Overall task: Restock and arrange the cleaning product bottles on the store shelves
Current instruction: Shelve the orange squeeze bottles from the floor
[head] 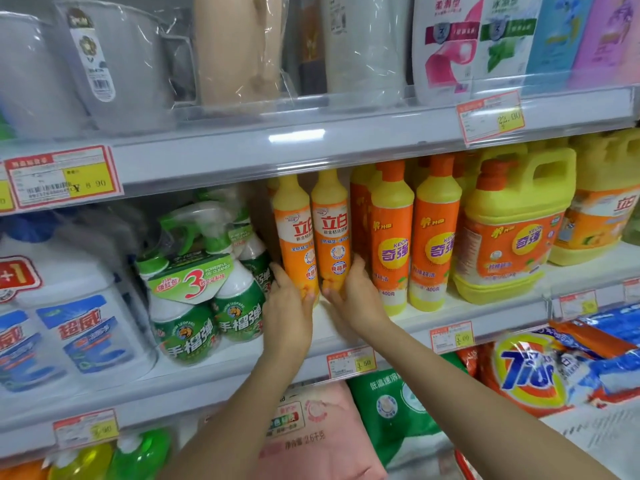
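Left hand (287,303) fingers (278,273) curled round the base of a slim orange plastic bottle with yellow neck (297,237); right hand (353,292) likewise gripped its twin bottle (330,233). Both stood upright, touching, on the white middle shelf (346,327), probably being squared, labels outward, beside the orange-capped bottles (391,244).

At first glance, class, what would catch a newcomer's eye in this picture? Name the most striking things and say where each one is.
At the centre of the middle shelf, the left hand and right hand each grip the base of a slim orange bottle: the left bottle and the right bottle, upright side by side. Further right stands a big yellow jug; to the left, green spray bottles.
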Motion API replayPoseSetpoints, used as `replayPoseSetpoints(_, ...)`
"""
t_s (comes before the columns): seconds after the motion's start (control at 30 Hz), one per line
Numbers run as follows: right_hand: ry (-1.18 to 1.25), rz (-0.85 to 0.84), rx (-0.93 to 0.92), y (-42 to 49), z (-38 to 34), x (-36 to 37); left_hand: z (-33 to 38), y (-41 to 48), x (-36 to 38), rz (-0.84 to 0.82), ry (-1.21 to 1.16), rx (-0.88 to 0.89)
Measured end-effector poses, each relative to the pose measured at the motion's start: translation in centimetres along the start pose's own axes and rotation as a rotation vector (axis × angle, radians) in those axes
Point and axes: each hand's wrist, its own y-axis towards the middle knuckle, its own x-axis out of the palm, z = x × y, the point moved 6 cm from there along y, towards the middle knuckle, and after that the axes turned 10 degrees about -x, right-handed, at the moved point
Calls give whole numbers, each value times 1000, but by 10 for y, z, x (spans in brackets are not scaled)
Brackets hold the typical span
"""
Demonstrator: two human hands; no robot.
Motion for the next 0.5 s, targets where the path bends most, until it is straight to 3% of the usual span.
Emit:
replayPoseSetpoints(0.17, 42, 58, -336, -60, -25, -35, 2, -71, -36, 106, -141, 364)
replayPoseSetpoints(0.23, 68, -18, -431, -93, -29, -49, -6, -100, -40, 40, -181, 511)
replayPoseSetpoints(0.33, 47, -349, -415, -143, -8, -44, -38, -141, -22, -223, -137, 600)
replayPoseSetpoints(0.5, -106, -937, -203, -241, 64, -7, -137, -218, 42, -891, 29, 331)
